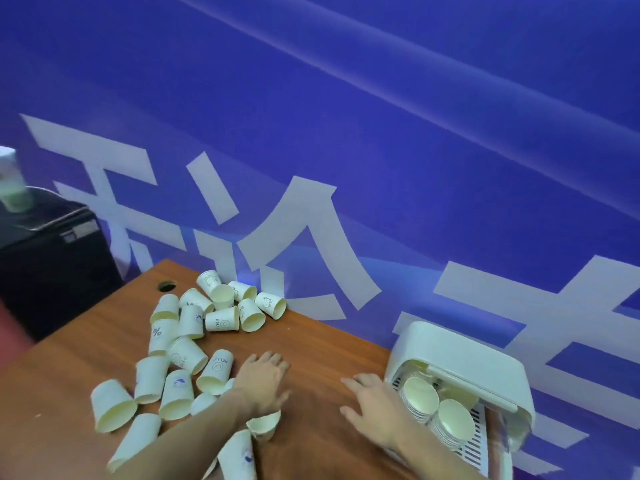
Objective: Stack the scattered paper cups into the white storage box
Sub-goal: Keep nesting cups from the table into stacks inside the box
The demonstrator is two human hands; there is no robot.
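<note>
Several white paper cups (188, 355) lie scattered on their sides over the left half of a brown wooden table (311, 341). The white storage box (460, 365) lies on its side at the right, against the blue wall; two stacks of cups (420, 398) show in its open mouth. My left hand (265, 382) rests flat on the table beside the cups, fingers spread, holding nothing. A cup (264, 424) lies just under its wrist. My right hand (372, 407) lies open on the table right next to the box mouth, empty.
A blue banner wall with large white characters (311, 244) runs along the table's far edge. A black box (52, 251) with a pale bottle (12, 183) on top stands off the table's left. A round cable hole (167, 285) is near the far left corner.
</note>
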